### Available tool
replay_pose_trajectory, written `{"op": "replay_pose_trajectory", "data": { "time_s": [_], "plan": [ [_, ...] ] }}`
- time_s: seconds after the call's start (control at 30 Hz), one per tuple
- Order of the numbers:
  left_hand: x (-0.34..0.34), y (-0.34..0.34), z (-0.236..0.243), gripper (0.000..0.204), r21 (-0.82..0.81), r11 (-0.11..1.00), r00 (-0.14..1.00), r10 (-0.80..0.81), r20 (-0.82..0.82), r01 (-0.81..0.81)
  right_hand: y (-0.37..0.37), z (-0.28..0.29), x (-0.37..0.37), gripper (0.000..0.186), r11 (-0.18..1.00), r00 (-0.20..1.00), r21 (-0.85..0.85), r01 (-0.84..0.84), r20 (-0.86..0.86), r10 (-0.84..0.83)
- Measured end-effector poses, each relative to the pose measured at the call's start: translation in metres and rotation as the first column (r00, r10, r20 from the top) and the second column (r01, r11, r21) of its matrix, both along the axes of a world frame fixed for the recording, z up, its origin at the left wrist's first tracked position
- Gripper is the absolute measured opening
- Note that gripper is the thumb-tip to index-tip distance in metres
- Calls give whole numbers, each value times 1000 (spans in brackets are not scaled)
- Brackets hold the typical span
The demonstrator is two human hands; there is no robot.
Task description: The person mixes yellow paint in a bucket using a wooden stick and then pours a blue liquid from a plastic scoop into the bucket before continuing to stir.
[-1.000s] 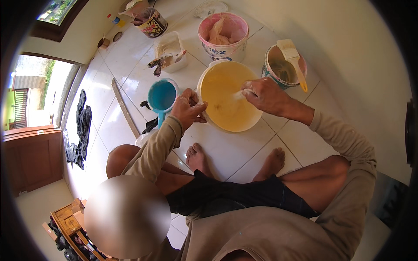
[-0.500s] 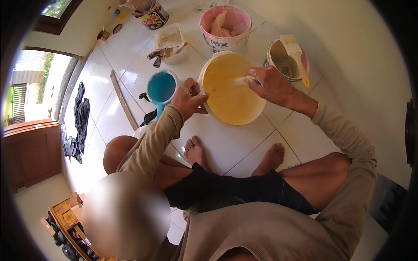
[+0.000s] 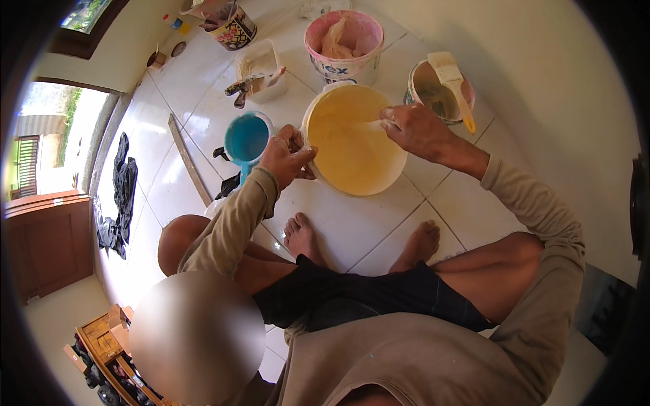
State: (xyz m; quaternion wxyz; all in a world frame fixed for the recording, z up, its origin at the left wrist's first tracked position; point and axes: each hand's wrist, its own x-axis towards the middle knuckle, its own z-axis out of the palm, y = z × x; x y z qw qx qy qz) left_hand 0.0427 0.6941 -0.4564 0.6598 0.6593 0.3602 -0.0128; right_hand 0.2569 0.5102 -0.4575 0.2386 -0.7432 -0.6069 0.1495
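A bucket (image 3: 355, 152) with a pale yellow inside stands on the floor in front of my feet, its mouth tipped toward me. My left hand (image 3: 288, 157) is closed on the bucket's left rim, thumb at the edge. Over the right side of the bucket, my right hand (image 3: 420, 132) is closed around a pale, thin, stick-like tool (image 3: 371, 124) that reaches inside. The tool's grip is hidden by my fingers, and its far end blurs into the yellow. Just left of my left hand stands a blue dipper (image 3: 247, 137) with a handle.
A wide brush (image 3: 450, 84) lies across a small bucket (image 3: 414, 95) at the right. Farther back are a pink-stained bucket (image 3: 344, 68) holding a plastic bag, a clear tub (image 3: 276, 57) with smeared tools, and a patterned bucket (image 3: 235, 34). A wooden strip (image 3: 188, 159) lies at left.
The whole view has shifted slightly left. My right hand and the tool have moved a little relative to the bucket; my left hand keeps its hold on the rim.
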Motion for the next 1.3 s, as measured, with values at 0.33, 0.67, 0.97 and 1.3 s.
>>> {"op": "replay_pose_trajectory", "data": {
  "time_s": [0.33, 0.67, 0.97, 1.3],
  "plan": [
    [3, -2, 0, 28, 8, 1000, 1000, -6, 1, 6, 0, 6, -2, 26, 996, 984, 77, 55, -175, -41],
    [1, -1, -4, 23, -14, 998, 997, -56, -48, 56, -10, 8, -17, 26, 993, 965, -114, -28, -263, -3],
    [-2, -1, -3, 26, -20, 1000, 999, -1, 32, 1, -9, -7, -9, 23, 997, 996, -79, -19, 81, 25],
    [-2, 3, 0, 25, -7, 1000, 1000, 8, -12, -8, 9, -7, -22, 24, 983, 995, 180, -44, 92, 28]
  ]
}}
